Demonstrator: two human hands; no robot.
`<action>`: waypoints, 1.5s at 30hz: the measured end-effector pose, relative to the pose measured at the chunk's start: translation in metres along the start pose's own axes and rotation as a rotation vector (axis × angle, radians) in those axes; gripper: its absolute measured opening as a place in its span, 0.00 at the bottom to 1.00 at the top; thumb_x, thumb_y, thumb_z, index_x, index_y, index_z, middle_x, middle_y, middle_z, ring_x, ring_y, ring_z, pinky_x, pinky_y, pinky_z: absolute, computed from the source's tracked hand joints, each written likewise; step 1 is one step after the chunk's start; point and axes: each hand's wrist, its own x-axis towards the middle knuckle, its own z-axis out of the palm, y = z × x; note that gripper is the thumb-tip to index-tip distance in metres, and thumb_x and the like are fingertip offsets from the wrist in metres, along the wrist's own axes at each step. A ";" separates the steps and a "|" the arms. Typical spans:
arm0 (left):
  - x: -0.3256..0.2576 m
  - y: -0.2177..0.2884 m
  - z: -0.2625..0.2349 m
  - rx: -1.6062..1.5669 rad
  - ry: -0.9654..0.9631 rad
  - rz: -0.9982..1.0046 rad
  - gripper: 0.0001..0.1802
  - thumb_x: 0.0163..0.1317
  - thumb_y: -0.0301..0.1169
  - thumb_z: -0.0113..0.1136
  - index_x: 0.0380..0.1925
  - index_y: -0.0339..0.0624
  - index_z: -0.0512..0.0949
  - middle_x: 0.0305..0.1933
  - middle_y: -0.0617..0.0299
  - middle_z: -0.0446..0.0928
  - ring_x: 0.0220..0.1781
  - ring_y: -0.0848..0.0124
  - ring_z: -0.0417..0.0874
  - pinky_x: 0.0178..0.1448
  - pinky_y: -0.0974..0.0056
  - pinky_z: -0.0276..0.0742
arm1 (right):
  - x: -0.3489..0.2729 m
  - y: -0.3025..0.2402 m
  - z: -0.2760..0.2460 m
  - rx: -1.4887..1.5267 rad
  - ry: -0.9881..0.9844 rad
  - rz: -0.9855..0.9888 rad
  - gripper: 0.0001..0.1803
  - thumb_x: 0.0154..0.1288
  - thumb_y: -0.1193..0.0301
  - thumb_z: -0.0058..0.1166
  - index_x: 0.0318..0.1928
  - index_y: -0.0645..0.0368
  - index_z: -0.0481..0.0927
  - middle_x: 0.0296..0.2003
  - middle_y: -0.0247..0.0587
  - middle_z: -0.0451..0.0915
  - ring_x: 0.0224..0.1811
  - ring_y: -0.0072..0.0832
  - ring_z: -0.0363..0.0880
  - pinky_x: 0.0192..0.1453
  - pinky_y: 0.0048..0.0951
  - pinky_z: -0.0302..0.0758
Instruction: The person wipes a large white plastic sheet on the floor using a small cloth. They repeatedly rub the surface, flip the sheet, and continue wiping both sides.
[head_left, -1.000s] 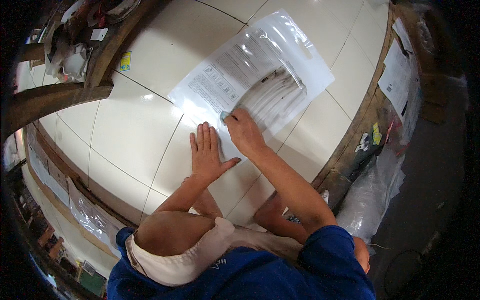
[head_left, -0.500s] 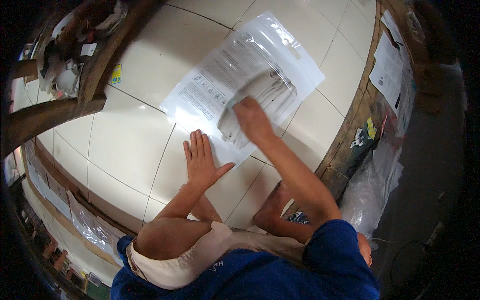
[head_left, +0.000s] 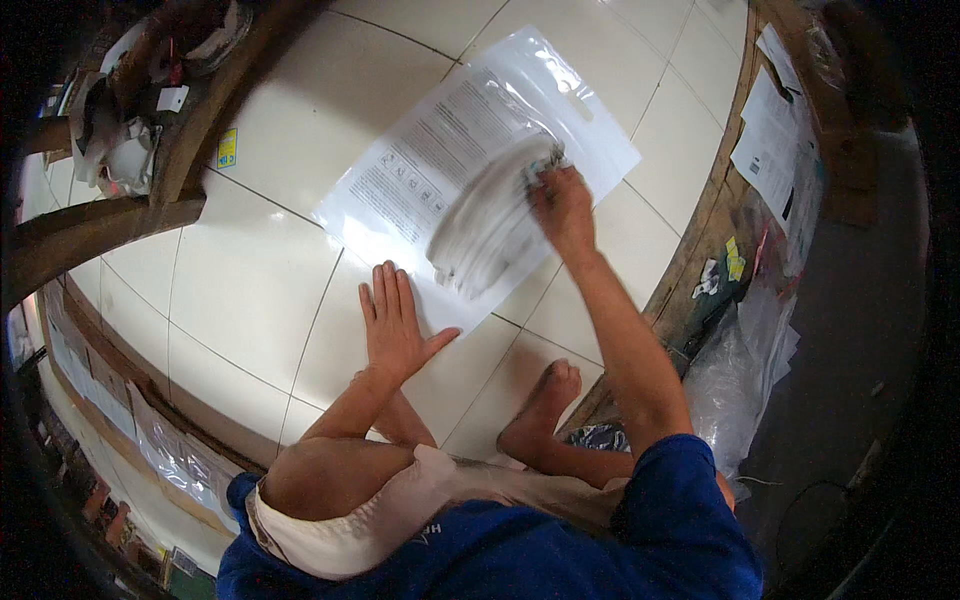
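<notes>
A white plastic bag (head_left: 455, 130) with a die-cut handle hole lies flat on the tiled floor, slanting away from me. Small print and icons cover its left part. Across its right part spreads a grey-black smear (head_left: 485, 225) of curved streaks. My right hand (head_left: 565, 205) presses a small crumpled wad (head_left: 540, 165), pale with dark smudges, onto the smear's far end; its fingers are closed round it, and I cannot tell its material. My left hand (head_left: 397, 325) lies flat, fingers stretched and thumb out, along the bag's near left edge.
On the right, a wooden beam (head_left: 690, 250) edges the tiles, with printed sheets (head_left: 775, 145) and a clear plastic bundle (head_left: 735, 375) beyond it. Wooden furniture (head_left: 180, 150) holding clutter stands at the far left. A yellow sticker (head_left: 228, 147) is on the floor. My bare foot (head_left: 545, 405) rests nearby.
My right hand has moved with the wad from the smear's middle to its far right end. The left hand stays in place. The view has shifted slightly.
</notes>
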 end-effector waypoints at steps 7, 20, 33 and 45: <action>0.001 0.005 0.001 -0.013 -0.024 -0.006 0.66 0.52 0.70 0.54 0.68 0.19 0.45 0.75 0.32 0.40 0.78 0.44 0.34 0.76 0.38 0.29 | 0.006 0.014 0.007 -0.088 0.115 -0.145 0.04 0.54 0.79 0.55 0.33 0.62 0.79 0.34 0.53 0.75 0.39 0.51 0.75 0.44 0.46 0.73; 0.001 0.005 0.001 -0.036 -0.037 -0.012 0.68 0.48 0.68 0.61 0.69 0.22 0.43 0.75 0.32 0.39 0.78 0.43 0.35 0.76 0.37 0.31 | 0.000 0.025 -0.010 -0.162 0.059 -0.052 0.07 0.55 0.76 0.57 0.36 0.61 0.80 0.36 0.54 0.76 0.40 0.50 0.76 0.44 0.44 0.74; 0.004 -0.017 -0.021 -0.248 0.149 0.116 0.57 0.53 0.58 0.63 0.67 0.23 0.51 0.73 0.33 0.47 0.75 0.43 0.48 0.73 0.38 0.41 | -0.036 -0.076 0.019 0.216 -0.189 -0.079 0.09 0.57 0.79 0.59 0.40 0.65 0.81 0.39 0.50 0.78 0.35 0.43 0.79 0.42 0.34 0.76; 0.037 -0.058 -0.034 0.031 0.155 -0.118 0.60 0.51 0.63 0.61 0.67 0.24 0.51 0.73 0.33 0.47 0.78 0.44 0.42 0.75 0.37 0.34 | -0.009 -0.063 0.091 -0.180 -0.176 -0.338 0.10 0.55 0.75 0.52 0.38 0.61 0.80 0.36 0.53 0.77 0.45 0.47 0.75 0.51 0.43 0.74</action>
